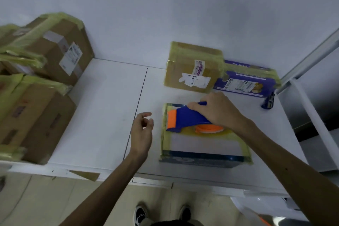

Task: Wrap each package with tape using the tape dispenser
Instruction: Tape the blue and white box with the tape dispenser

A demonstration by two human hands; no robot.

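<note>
On the surface (110, 106), fingers of our right hand (218, 111) grasp the tape dispenser (185, 118) on the package (201, 146) below them, left hand (142, 131) released alongside.

We see a blue tape dispenser (189, 118) with an orange front and an orange core. The near package (203, 146) is white on top, dark blue on its side and edged in yellow-green tape. Farther off, a brown box (190, 60) and a purple box (245, 79) carry that tape; the left boxes (45, 112) are brown too.

shipping labels on brown box (192, 71) and purple box (245, 82), print too blurred to read
</note>
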